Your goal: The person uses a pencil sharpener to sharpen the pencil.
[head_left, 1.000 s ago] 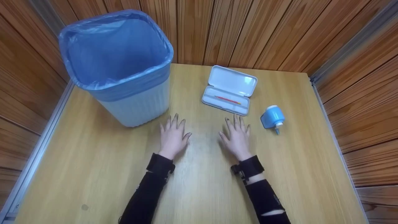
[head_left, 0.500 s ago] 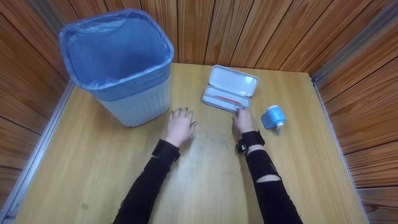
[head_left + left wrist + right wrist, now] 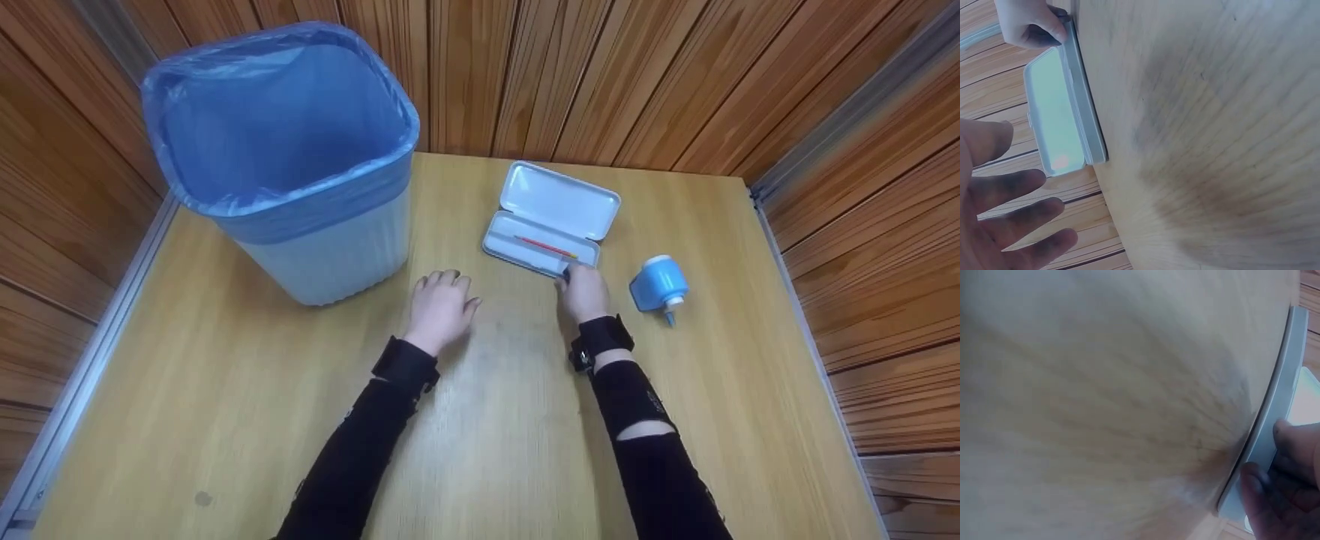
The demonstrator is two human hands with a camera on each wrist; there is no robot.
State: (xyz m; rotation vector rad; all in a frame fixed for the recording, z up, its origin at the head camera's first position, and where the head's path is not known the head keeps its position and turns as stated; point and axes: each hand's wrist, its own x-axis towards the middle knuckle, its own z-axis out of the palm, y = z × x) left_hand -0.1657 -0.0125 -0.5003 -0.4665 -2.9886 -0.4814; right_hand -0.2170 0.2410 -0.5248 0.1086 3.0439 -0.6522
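We see a wooden table [image 3: 487, 442] — around its middle, a bin [image 3: 337, 251] at ten o'clock, an open case [image 3: 561, 201] at one, a blue bottle [image 3: 660, 283] at two.

Probably a pencil [image 3: 546, 247] inside the case [image 3: 560, 201]

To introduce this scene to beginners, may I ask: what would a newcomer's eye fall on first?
A newcomer would probably notice first the big bin with its blue bag, at the back left of the table. Next might come the open pencil case to its right, a red pencil inside and the right hand gripping its front edge. The blue bottle stands out too, right of the pencil case.
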